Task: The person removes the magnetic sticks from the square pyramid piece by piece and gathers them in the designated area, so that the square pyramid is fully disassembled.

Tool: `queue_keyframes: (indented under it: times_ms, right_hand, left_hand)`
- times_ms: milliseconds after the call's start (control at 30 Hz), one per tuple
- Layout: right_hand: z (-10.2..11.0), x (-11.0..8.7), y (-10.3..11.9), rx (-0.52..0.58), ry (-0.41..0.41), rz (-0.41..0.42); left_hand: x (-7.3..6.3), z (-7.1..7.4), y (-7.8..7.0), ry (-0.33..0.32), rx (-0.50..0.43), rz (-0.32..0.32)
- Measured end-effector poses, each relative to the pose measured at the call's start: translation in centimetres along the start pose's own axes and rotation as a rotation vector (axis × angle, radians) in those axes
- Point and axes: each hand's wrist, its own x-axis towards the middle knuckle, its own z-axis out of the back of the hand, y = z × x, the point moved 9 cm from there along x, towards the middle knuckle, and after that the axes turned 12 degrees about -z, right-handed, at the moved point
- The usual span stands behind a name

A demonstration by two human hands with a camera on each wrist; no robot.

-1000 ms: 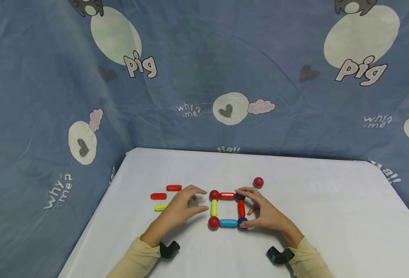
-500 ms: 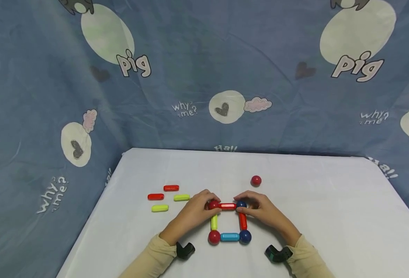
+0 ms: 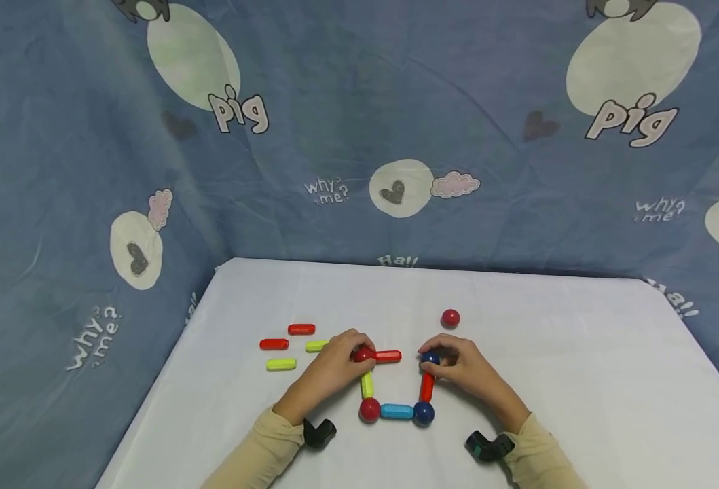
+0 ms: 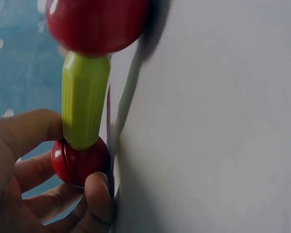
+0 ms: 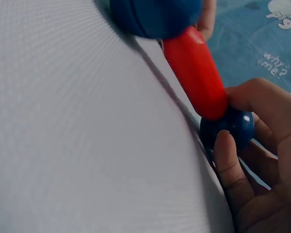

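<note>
Between both hands on the white table lies a frame of coloured rods and balls, with a gap in its far side. My left hand [image 3: 333, 363] pinches the far-left red ball [image 4: 77, 165], from which a red rod [image 3: 388, 356] points right, its end free. A yellow-green rod [image 3: 367, 385] joins that ball to the near red ball [image 3: 369, 410]. Along the near side a light blue rod [image 3: 397, 411] reaches the near blue ball [image 3: 423, 413]. Another red rod [image 3: 426, 387] runs up to the far-right blue ball [image 5: 237, 127], gripped by my right hand's [image 3: 466, 367] thumb and fingers.
A loose red ball [image 3: 450, 318] lies behind the right hand. Left of the left hand are two red rods [image 3: 301, 329] and two yellow-green rods [image 3: 281, 365], one partly covered by the hand. A blue printed cloth [image 3: 310, 136] hangs behind the white table [image 3: 579, 380].
The left hand came to the far-left red ball, and the right hand now holds only the far blue ball. The far red rod has come away from the blue ball, moving left with the red ball.
</note>
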Motion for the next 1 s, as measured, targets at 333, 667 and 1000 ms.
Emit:
queue_keyframes:
  times_ms: [333, 667, 1000]
  right_hand:
    - [0.0, -0.1, 0.2, -0.009, -0.005, 0.052]
    - [-0.4, 0.0, 0.2, 0.012, 0.025, 0.037]
    - [-0.4, 0.0, 0.3, 0.014, 0.022, 0.018]
  left_hand:
    - [-0.2, 0.1, 0.1, 0.024, 0.036, 0.008]
    - [-0.3, -0.4, -0.3, 0.023, 0.149, 0.038]
    - [-0.1, 0.4, -1.7, -0.087, 0.031, -0.064]
